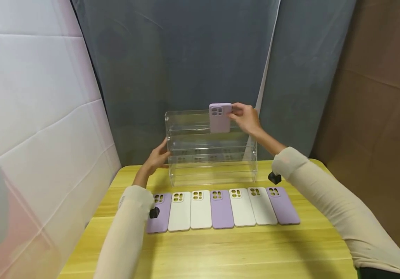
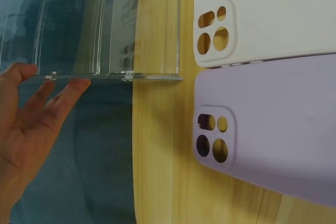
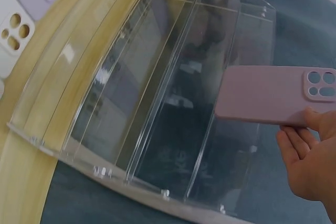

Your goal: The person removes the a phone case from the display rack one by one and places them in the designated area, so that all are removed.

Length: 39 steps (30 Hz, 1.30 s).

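A pinkish-purple phone case is pinched at its side edge by my right hand, upright with its camera cutouts at the top. It is in front of the upper tiers of a clear acrylic display rack; the right wrist view shows the case close to the upper tiers, and I cannot tell whether they touch. My left hand touches the rack's left side panel. In the left wrist view, that hand's fingers are extended, their tips against the panel's edge.
In front of the rack, several phone cases lie side by side in a row, white and purple, on the wooden table. Grey curtain hangs behind, white cloth at left, brown cloth at right.
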{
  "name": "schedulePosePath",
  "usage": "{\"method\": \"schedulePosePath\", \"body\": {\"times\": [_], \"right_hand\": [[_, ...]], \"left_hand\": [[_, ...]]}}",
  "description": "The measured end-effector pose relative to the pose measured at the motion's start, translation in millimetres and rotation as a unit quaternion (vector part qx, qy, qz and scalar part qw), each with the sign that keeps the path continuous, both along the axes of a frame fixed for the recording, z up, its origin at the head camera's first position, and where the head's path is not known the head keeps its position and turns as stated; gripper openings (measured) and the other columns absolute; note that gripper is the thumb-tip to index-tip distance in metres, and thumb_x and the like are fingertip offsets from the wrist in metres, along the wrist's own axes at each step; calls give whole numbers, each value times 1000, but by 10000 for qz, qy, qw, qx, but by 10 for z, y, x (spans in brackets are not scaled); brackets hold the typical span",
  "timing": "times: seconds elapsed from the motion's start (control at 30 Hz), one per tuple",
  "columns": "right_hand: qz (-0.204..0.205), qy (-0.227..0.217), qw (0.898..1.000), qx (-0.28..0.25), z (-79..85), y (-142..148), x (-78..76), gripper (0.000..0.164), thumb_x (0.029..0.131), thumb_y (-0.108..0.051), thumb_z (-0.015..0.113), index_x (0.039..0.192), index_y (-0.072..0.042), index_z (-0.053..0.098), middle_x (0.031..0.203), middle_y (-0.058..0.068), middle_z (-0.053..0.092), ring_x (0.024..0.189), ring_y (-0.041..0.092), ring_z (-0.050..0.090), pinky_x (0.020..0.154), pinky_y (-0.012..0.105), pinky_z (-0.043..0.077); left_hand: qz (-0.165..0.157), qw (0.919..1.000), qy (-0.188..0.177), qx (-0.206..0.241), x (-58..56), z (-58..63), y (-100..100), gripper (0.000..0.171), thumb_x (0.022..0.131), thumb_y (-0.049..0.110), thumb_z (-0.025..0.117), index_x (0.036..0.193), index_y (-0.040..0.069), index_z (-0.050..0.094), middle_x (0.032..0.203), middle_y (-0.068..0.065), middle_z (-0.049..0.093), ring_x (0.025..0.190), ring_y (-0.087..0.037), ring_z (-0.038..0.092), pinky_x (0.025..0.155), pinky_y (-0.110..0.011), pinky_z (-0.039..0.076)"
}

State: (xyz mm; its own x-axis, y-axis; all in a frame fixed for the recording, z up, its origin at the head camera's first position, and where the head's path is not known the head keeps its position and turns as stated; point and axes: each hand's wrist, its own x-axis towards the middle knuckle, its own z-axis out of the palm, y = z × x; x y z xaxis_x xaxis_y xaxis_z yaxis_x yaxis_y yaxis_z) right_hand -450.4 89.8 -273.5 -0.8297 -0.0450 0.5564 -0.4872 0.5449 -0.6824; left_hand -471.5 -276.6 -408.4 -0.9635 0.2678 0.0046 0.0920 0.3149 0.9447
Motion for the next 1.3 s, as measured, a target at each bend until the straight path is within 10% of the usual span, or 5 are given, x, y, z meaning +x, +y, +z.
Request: {"method": "schedulePosePath", "body": {"times": [0.57,0.77,1.3], "right_hand": [[-294,-108,9988,369,12,496,178,46,96,-13,77,139,-1,64,120,23,72,109,37,73,91,50,61],[24,-62,9998,210,-51,733,258,57,96,-5,75,149,-11,58,120,25,72,105,38,74,78,27,63],[308,-991,9922,697,-286,1460,544,59,99,-2,69,154,-7,49,122,31,69,99,39,75,75,30,65]], "left_hand": [[8,10000,-51,-35,-58,-2,-86,74,112,13,43,166,38,-2,164,-33,23,149,-48,33,109,-67,43],[-8,10000,-7,-29,-59,11,-86,74,112,13,44,166,37,-1,164,-33,23,148,-48,34,107,-66,46],[-33,10000,10,-72,-52,29,-65,73,113,16,43,166,38,-3,166,-31,21,150,-49,30,110,-69,42]]}}
